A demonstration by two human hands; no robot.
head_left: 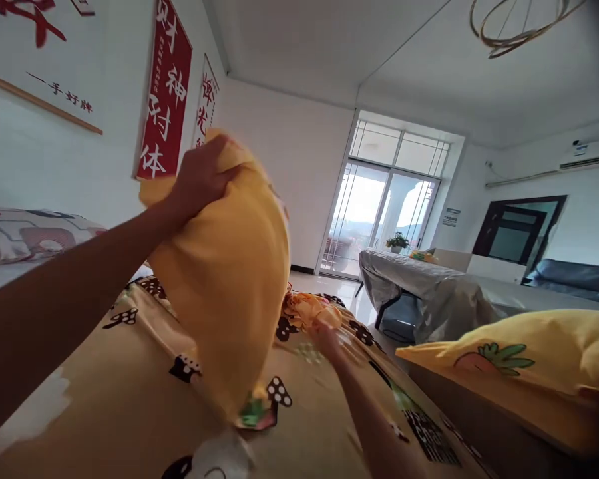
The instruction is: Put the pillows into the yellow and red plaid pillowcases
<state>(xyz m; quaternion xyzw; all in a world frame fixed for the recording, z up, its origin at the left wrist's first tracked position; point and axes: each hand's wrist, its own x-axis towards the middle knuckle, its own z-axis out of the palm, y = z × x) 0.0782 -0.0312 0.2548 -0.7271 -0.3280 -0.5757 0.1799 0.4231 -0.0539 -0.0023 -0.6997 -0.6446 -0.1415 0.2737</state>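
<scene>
Far to the left, a patterned cushion (24,233) lies against the white wall, and a red scroll (164,93) with white characters hangs above it. Next comes the left hand (199,176), raised high with its fingers clenched tight around the top corner of a yellow pillow (229,286). The pillow hangs down from that fist, and its lower end with a small green and pink print reaches the mushroom-print sheet (130,392) that covers the bed below.

Just right of the pillow, the right hand (326,339) stretches forward over the sheet, its fingertips at a crumpled yellow cloth (307,309) that lies farther up the bed. The hand is blurred, so I cannot tell whether its fingers pinch the cloth or only touch it.

Beyond the bed stand glass doors (379,213), bright with daylight. A table under a grey cover (429,286) carries a small potted plant (397,243). Nearer, at the right edge, a second yellow pillow (529,352) with a carrot print lies apart from both hands. Behind it sits a dark sofa (574,276).
</scene>
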